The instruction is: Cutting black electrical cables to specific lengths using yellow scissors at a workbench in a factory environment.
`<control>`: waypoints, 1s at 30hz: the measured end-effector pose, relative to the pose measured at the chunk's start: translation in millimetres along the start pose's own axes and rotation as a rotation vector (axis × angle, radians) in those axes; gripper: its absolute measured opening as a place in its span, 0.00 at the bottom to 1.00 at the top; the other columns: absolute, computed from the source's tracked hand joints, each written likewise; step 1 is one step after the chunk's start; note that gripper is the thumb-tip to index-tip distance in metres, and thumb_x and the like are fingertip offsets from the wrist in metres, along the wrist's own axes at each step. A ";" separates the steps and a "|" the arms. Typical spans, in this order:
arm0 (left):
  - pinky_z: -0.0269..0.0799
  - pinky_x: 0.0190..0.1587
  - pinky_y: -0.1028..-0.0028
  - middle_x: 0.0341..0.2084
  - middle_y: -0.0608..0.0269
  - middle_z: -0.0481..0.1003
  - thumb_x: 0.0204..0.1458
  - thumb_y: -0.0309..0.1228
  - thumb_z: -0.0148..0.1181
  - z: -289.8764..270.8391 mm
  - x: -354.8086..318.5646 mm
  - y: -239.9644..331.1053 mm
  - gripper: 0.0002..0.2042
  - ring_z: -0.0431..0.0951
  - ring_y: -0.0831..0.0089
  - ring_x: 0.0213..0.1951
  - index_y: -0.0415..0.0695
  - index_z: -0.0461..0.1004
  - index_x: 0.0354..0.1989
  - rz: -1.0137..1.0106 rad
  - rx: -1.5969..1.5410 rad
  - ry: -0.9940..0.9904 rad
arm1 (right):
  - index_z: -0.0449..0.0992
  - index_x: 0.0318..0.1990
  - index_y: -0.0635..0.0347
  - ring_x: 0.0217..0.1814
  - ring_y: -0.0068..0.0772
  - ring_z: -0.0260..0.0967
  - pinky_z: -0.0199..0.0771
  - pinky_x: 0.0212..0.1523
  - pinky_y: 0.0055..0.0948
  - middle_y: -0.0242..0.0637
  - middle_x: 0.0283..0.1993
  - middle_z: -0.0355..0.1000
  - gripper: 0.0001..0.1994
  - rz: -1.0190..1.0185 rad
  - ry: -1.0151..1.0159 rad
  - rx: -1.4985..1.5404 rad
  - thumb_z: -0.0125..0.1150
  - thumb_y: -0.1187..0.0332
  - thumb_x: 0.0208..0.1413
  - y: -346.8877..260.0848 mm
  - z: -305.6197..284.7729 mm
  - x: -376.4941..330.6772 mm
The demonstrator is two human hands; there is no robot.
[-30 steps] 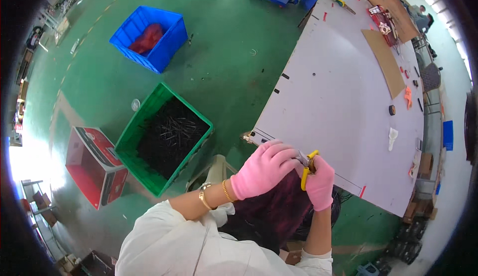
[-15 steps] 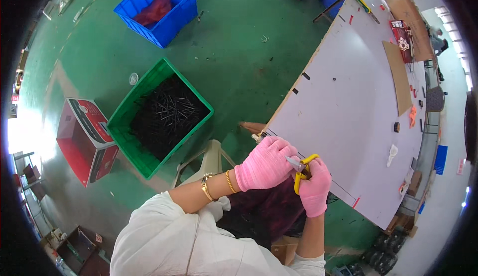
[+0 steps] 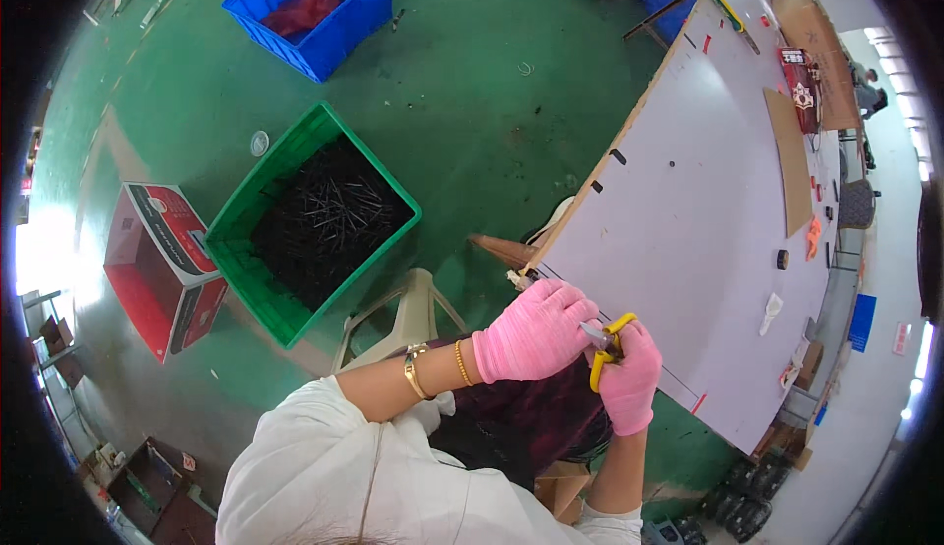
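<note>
My left hand (image 3: 536, 336), in a pink glove, is closed with its fingers curled at the near edge of the white-topped table (image 3: 688, 250). Whatever those fingers grip is hidden. My right hand (image 3: 629, 380), gloved in the same pink, wraps around a pair of yellow-handled scissors (image 3: 616, 325). Their short metal blades point left and touch or nearly touch the left hand's fingertips. Thin dark lines run along the tabletop beside both hands, toward a small red piece (image 3: 699, 404).
Left of me, a green crate (image 3: 295, 324) holds many thin black pieces. Around it stand an open red-and-white carton (image 3: 187, 289), a beige plastic stool (image 3: 418, 314) and a blue crate (image 3: 359, 29). On the table lie cardboard (image 3: 790, 161), black tape (image 3: 782, 259) and a white glove (image 3: 771, 312).
Both hands have shifted slightly right and down in the picture, the scissors with them. The view has moved a little, and a shoe now shows beside the table's edge.
</note>
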State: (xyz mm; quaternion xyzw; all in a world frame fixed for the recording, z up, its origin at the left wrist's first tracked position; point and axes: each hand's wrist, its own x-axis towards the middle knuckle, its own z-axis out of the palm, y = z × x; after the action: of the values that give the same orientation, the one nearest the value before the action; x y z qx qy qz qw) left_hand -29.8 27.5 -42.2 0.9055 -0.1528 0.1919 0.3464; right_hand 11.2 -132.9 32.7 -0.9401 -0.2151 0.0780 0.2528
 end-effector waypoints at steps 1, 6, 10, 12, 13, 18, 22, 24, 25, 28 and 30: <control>0.66 0.53 0.61 0.41 0.67 0.72 0.46 0.36 0.64 0.2 -0.2 -0.1 0.13 0.73 0.67 0.48 0.53 0.74 0.41 0.002 0.007 -0.005 | 0.74 0.29 0.65 0.29 0.49 0.68 0.69 0.30 0.37 0.48 0.29 0.69 0.09 0.007 0.001 0.017 0.69 0.75 0.43 -2.5 -0.4 1.0; 0.66 0.53 0.62 0.41 0.68 0.72 0.46 0.36 0.63 -0.1 0.9 -1.6 0.12 0.73 0.67 0.48 0.53 0.74 0.40 0.018 -0.002 0.002 | 0.73 0.29 0.65 0.28 0.50 0.68 0.68 0.29 0.37 0.47 0.29 0.68 0.09 0.017 0.005 0.028 0.70 0.74 0.43 2.7 1.1 -0.2; 0.66 0.53 0.62 0.41 0.68 0.72 0.45 0.36 0.63 -2.3 1.2 -1.3 0.12 0.73 0.67 0.48 0.54 0.74 0.39 0.002 0.008 -0.030 | 0.74 0.29 0.65 0.28 0.49 0.68 0.69 0.29 0.37 0.47 0.29 0.69 0.10 0.008 0.009 0.007 0.70 0.73 0.42 4.6 1.9 -0.4; 0.66 0.53 0.62 0.41 0.68 0.72 0.45 0.36 0.63 -0.7 0.1 -1.6 0.12 0.73 0.67 0.48 0.54 0.74 0.39 0.001 0.014 -0.024 | 0.74 0.30 0.65 0.29 0.49 0.68 0.69 0.29 0.37 0.47 0.29 0.69 0.10 -0.003 0.017 -0.009 0.70 0.73 0.42 1.9 2.1 0.1; 0.66 0.53 0.62 0.41 0.69 0.72 0.45 0.36 0.63 -0.2 -0.5 -1.5 0.12 0.73 0.67 0.48 0.54 0.74 0.39 -0.004 0.021 -0.017 | 0.74 0.30 0.65 0.29 0.50 0.68 0.69 0.29 0.38 0.47 0.29 0.69 0.10 0.005 0.014 0.001 0.70 0.73 0.42 0.3 2.1 0.4; 0.66 0.52 0.61 0.42 0.69 0.73 0.44 0.36 0.64 -1.7 1.2 -0.4 0.13 0.73 0.67 0.48 0.55 0.74 0.40 -0.011 -0.008 -0.034 | 0.74 0.29 0.65 0.29 0.51 0.68 0.69 0.29 0.39 0.46 0.29 0.69 0.10 0.022 0.020 0.011 0.71 0.73 0.41 0.2 1.0 -0.3; 0.66 0.52 0.60 0.41 0.71 0.74 0.44 0.33 0.64 -7.1 4.4 1.0 0.13 0.73 0.66 0.47 0.56 0.75 0.40 -0.042 -0.075 -0.039 | 0.73 0.30 0.64 0.30 0.53 0.69 0.70 0.31 0.42 0.48 0.30 0.70 0.10 -0.045 0.035 -0.017 0.69 0.73 0.43 6.2 2.3 -0.1; 0.67 0.49 0.60 0.38 0.71 0.75 0.43 0.30 0.65 -13.3 7.8 -0.4 0.13 0.75 0.64 0.44 0.56 0.76 0.39 -0.050 -0.147 -0.039 | 0.73 0.31 0.64 0.30 0.54 0.69 0.70 0.31 0.43 0.48 0.30 0.70 0.09 -0.047 0.036 -0.024 0.68 0.73 0.43 7.5 1.8 0.9; 0.68 0.49 0.60 0.37 0.69 0.75 0.44 0.30 0.64 -15.7 9.1 -1.3 0.12 0.74 0.63 0.45 0.54 0.77 0.39 -0.064 -0.158 -0.072 | 0.73 0.32 0.63 0.31 0.55 0.70 0.71 0.32 0.44 0.48 0.30 0.71 0.09 -0.067 0.029 -0.037 0.68 0.73 0.44 6.4 0.8 1.6; 0.69 0.46 0.59 0.35 0.65 0.75 0.43 0.29 0.63 -16.0 15.3 -3.4 0.11 0.75 0.60 0.43 0.52 0.78 0.38 -0.047 -0.219 -0.090 | 0.74 0.32 0.61 0.31 0.54 0.72 0.73 0.31 0.43 0.46 0.28 0.73 0.09 -0.048 0.036 -0.078 0.69 0.71 0.45 7.5 -6.7 0.2; 0.70 0.45 0.58 0.34 0.62 0.76 0.42 0.27 0.64 -15.5 16.9 -2.2 0.10 0.75 0.58 0.42 0.49 0.78 0.36 -0.112 -0.230 -0.079 | 0.76 0.35 0.60 0.30 0.51 0.74 0.74 0.30 0.39 0.44 0.28 0.75 0.10 0.043 -0.043 0.026 0.70 0.69 0.48 6.4 -11.5 0.2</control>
State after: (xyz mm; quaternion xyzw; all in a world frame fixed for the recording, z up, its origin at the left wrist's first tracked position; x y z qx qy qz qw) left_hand -17.8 37.3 -25.1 0.8738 -0.1365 0.1178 0.4516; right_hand 16.6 -142.9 39.4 -0.9392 -0.1990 0.1062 0.2588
